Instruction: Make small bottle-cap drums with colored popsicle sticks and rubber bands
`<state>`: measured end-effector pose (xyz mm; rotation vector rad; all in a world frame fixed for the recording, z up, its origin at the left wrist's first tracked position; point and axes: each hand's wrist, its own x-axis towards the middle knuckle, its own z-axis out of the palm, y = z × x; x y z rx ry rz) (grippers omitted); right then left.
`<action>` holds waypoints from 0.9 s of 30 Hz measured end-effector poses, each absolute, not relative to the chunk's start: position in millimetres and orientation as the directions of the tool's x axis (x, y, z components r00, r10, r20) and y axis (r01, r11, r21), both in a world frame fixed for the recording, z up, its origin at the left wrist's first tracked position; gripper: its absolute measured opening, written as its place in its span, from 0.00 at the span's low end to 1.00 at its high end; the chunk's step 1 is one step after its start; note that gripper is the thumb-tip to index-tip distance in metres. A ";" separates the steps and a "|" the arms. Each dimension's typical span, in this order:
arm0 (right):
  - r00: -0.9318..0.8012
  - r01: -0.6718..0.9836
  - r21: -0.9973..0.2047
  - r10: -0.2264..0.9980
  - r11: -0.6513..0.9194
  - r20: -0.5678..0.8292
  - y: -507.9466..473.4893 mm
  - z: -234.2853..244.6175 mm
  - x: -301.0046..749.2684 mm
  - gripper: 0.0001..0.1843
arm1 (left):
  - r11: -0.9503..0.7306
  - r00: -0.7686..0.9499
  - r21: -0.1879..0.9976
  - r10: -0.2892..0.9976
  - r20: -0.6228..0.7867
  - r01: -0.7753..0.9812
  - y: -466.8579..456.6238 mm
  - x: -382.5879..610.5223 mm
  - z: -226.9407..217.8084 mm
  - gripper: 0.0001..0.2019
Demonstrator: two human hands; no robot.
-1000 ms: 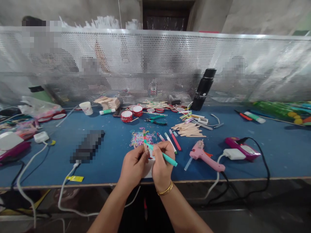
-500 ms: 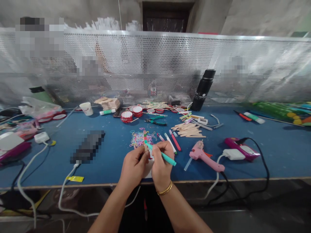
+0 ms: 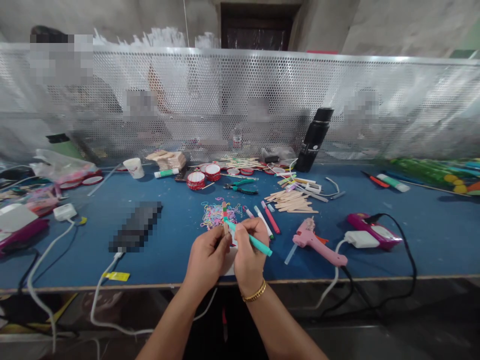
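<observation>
Over the near edge of the blue table (image 3: pixel 176 250), my left hand (image 3: pixel 207 260) pinches a wooden craft stick (image 3: pixel 225 216) that stands upright and carries red and green colour bands. My right hand (image 3: pixel 249 256), with a gold bracelet on the wrist, is closed round a teal marker (image 3: pixel 252 241) whose tip touches the stick. Just beyond the hands lies a heap of coloured rubber bands (image 3: pixel 214 213). Several loose markers (image 3: pixel 267 216) rest to the right of it.
A pink glue gun (image 3: pixel 317 244) lies right of my hands, its cord running over the table edge. Plain wooden sticks (image 3: pixel 292 201), pliers (image 3: pixel 240 187), red tape rolls (image 3: pixel 195 179), a black bottle (image 3: pixel 314 138) and white chargers (image 3: pixel 362 238) are spread about. A perforated metal screen (image 3: pixel 240 100) closes the far side.
Almost nothing differs: both hands hold their grips, and the marker has shifted only a little against the stick.
</observation>
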<state>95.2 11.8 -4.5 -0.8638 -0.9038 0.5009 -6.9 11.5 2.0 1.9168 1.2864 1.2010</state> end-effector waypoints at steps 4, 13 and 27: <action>0.553 -0.033 -0.822 0.696 0.569 0.459 12.4 -4.1 94.1 0.09 | -0.402 0.143 0.798 0.914 0.380 0.450 11.4 -6.6 2.0 0.18; 0.545 -0.033 -0.829 0.705 0.559 0.454 13.0 -3.7 94.5 0.09 | -0.395 0.145 0.800 0.917 0.371 0.453 11.2 -6.9 -0.7 0.17; 0.549 -0.049 -0.830 0.709 0.555 0.442 12.6 -3.0 94.1 0.09 | -0.402 0.161 0.809 0.915 0.370 0.428 11.8 -6.5 -0.9 0.17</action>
